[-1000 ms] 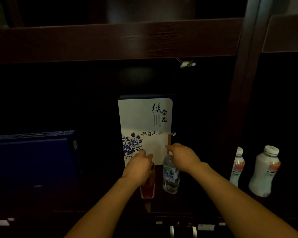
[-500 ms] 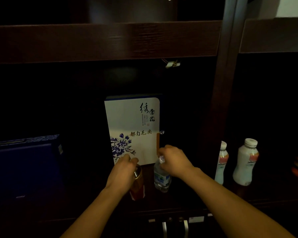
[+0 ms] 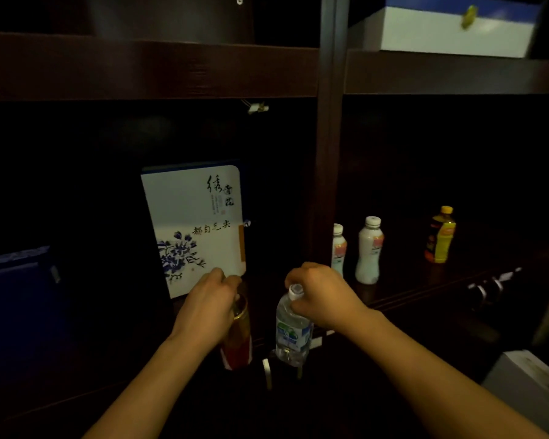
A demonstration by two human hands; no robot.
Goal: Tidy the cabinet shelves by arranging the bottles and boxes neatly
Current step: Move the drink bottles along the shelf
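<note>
My left hand (image 3: pixel 208 307) grips the top of a red drink bottle (image 3: pixel 238 340). A clear water bottle (image 3: pixel 290 327) with a white cap hangs from my right hand (image 3: pixel 322 296), which holds it by the neck. Both bottles are in front of the dark cabinet's left bay. Behind them a white box with blue flowers (image 3: pixel 194 226) stands upright on the shelf. In the right bay stand two white bottles (image 3: pixel 368 251) and a yellow bottle (image 3: pixel 441 236).
A dark blue box (image 3: pixel 16 286) sits at the far left of the shelf. A white and blue box (image 3: pixel 447 30) lies on the upper right shelf. A dark upright post (image 3: pixel 327 137) divides the bays. A pale box (image 3: pixel 533 384) is at the lower right.
Both hands have drawn the two bottles toward me and to the right, away from the white box. The view has shifted right, and the yellow bottle and the upper box now show.
</note>
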